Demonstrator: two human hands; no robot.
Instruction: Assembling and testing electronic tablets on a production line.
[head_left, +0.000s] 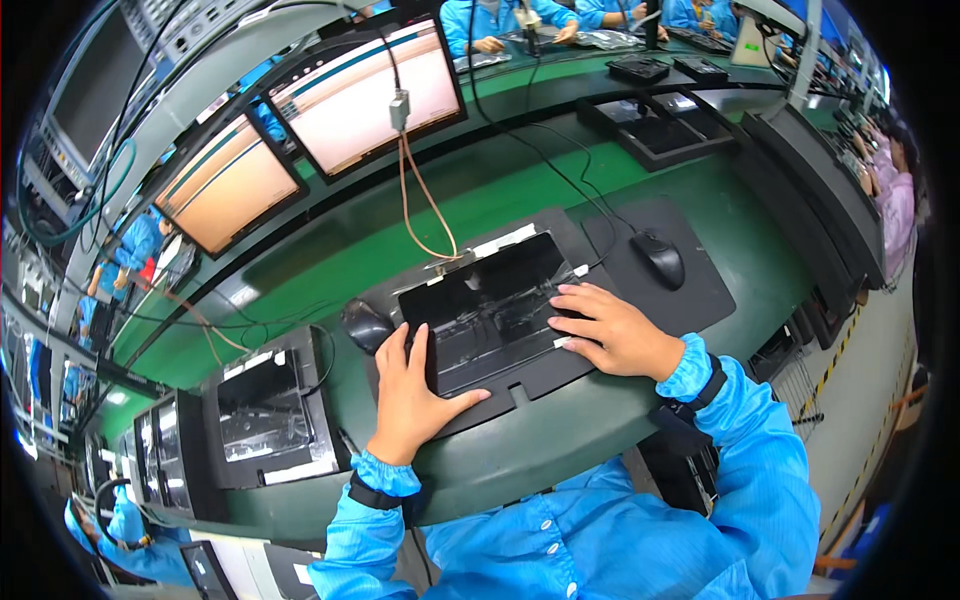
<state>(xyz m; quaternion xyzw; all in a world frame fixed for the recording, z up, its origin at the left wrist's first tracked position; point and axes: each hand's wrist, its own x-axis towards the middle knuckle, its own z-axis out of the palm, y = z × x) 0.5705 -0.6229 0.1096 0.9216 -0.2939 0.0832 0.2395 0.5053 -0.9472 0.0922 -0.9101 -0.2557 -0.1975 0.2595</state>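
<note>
Glossy dark panel (480, 305) lying on black fixture (550, 379), one hand at each side.
Left hand (402, 400): digits spread, unclamped. Right hand (618, 332): fingers apart, at panel's right edge. Light, even edge pressure advisable, sparing the glossy face.

The bare left hand (403, 408) lies palm down, fingers extended forward, thumb stretched rightward. The bare right hand (622, 338), its fingers slightly parted, points leftward. The blue-sleeved left forearm (362, 535) and blue-sleeved right forearm (752, 432) reach forward, wrists banded in black.
</note>
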